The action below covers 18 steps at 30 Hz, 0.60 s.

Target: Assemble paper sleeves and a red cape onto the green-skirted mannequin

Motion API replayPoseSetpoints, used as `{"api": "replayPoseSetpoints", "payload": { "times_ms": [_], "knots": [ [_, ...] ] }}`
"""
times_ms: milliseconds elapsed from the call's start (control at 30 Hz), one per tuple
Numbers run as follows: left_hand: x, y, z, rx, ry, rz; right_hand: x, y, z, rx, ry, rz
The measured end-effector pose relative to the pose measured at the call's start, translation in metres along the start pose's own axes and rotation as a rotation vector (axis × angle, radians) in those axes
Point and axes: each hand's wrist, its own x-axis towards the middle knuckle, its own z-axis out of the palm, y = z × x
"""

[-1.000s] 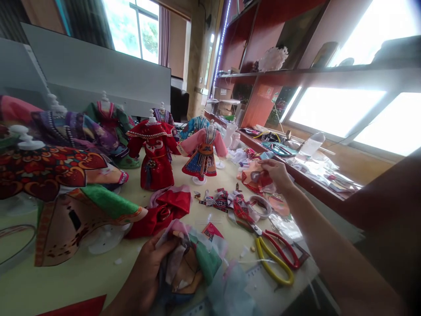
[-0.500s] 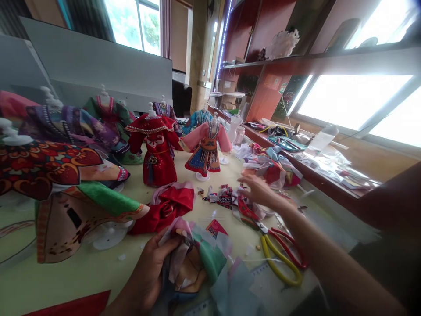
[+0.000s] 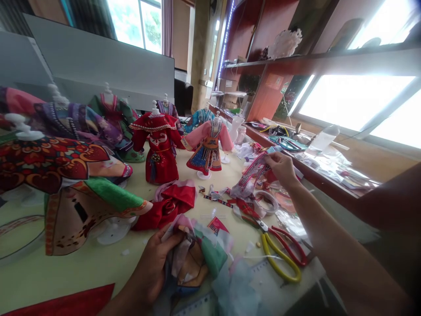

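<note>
At the near middle of the table, my left hand (image 3: 156, 259) is closed on a bunched doll garment (image 3: 194, 259) in pink, green, tan and blue cloth. Farther right, my right hand (image 3: 279, 164) pinches the upper end of a patterned pink-and-white trim strip (image 3: 245, 182), which hangs down over a pile of scraps. Below that pile lies a pair of scissors (image 3: 279, 252) with one yellow and one red handle. A roll of tape (image 3: 267, 202) sits under my right wrist. A small red patterned fabric piece (image 3: 217, 225) rests beyond the garment.
Small dress forms in costumes stand at the left and back, among them a red dress (image 3: 158, 153) and a pink-sleeved one (image 3: 208, 147). Folded red cloth (image 3: 167, 204) lies before them. A cluttered ledge (image 3: 315, 153) runs along the right under the windows.
My right hand has risen and moved right from the scrap pile, lifting the trim strip. The tape roll now shows more fully. My left hand keeps its hold on the garment.
</note>
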Motion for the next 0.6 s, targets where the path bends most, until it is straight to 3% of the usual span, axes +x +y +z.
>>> {"api": "replayPoseSetpoints", "payload": {
  "times_ms": [133, 200, 267, 433, 600],
  "knots": [
    [0.000, 0.000, 0.000, 0.004, 0.002, 0.008, 0.001, 0.004, -0.005, -0.152, 0.123, 0.048],
    [0.001, 0.000, 0.000, 0.001, 0.008, 0.004, -0.007, 0.002, -0.002, -0.209, 0.103, 0.021],
    [0.002, -0.001, 0.000, 0.000, 0.005, -0.001, -0.020, -0.003, 0.004, -0.226, -0.023, -0.051],
    [0.004, -0.002, 0.000, -0.008, -0.004, 0.000, -0.064, -0.020, 0.023, -0.188, -0.515, -0.220],
    [0.003, -0.001, 0.001, -0.004, -0.002, -0.009, -0.075, -0.022, 0.023, -0.123, -0.624, -0.209]
  ]
}}
